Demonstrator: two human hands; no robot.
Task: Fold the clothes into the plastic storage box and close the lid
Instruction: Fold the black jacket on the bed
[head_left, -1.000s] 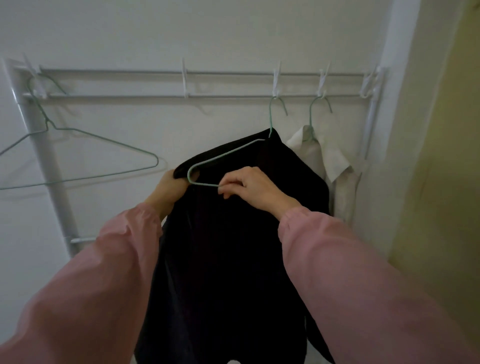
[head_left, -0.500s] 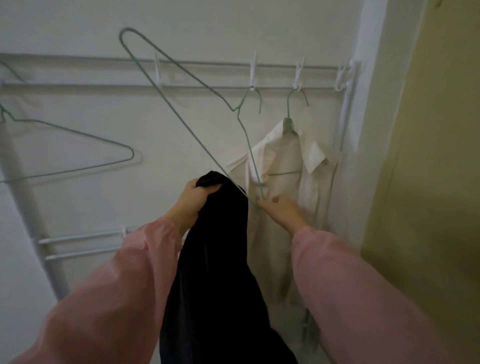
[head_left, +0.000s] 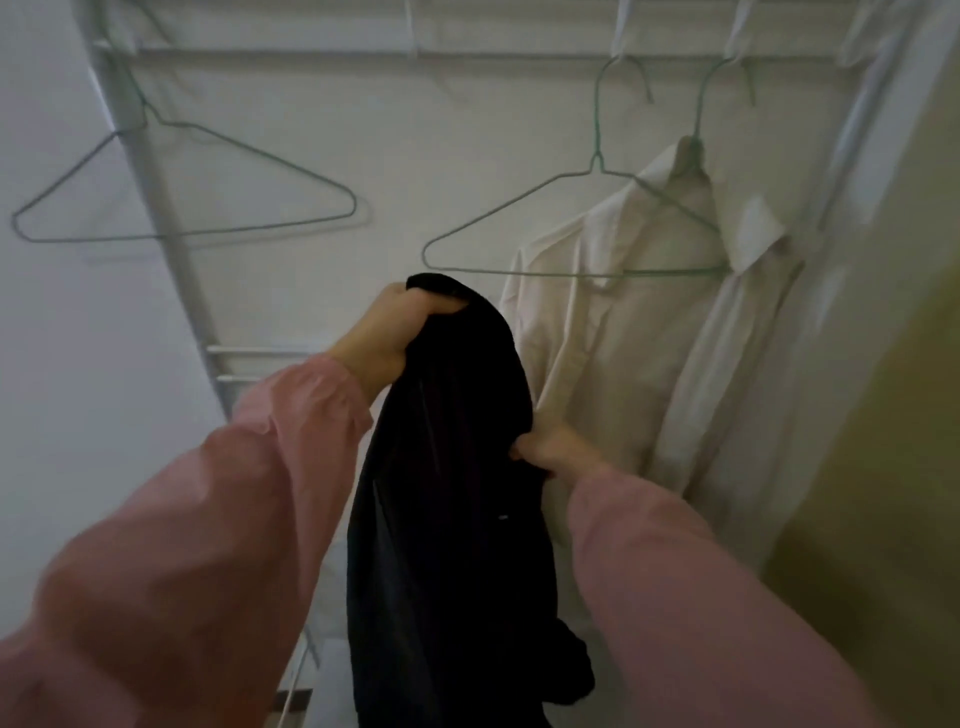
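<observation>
A black garment (head_left: 452, 467) hangs free in front of me, off its hanger. My left hand (head_left: 384, 338) grips its top edge and holds it up. My right hand (head_left: 550, 447) pinches the garment's right side lower down. A cream shirt (head_left: 649, 338) still hangs on a green wire hanger at the right of the rail. The emptied green hanger (head_left: 571, 228) hangs on the rail just in front of that shirt. The storage box is not in view.
A white metal clothes rack (head_left: 156, 208) stands against the white wall, with another empty green wire hanger (head_left: 182, 197) at its left. A yellowish wall or door (head_left: 883, 467) closes off the right side.
The black garment came off its hanger. My right hand let go of the hanger, which swung back level on the rail, and took hold of the garment's side.
</observation>
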